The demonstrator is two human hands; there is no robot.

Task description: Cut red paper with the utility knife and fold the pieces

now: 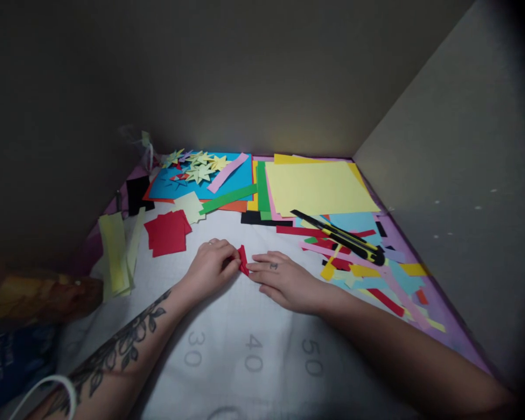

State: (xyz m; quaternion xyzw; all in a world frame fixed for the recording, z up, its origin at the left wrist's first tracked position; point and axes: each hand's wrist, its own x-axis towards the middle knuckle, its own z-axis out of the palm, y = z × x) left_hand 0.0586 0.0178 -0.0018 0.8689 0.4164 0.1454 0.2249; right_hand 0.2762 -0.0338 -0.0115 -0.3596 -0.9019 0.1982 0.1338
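The left hand point(214, 265) pinches the small red paper point(243, 260) between thumb and fingers, midway across the white surface point(219, 324); the right hand point(286, 281), fingers extended and slightly spread, seems to touch its right side. A clean crease likely needs a steady left pinch, aligned edges and firm, even pressure from the right.
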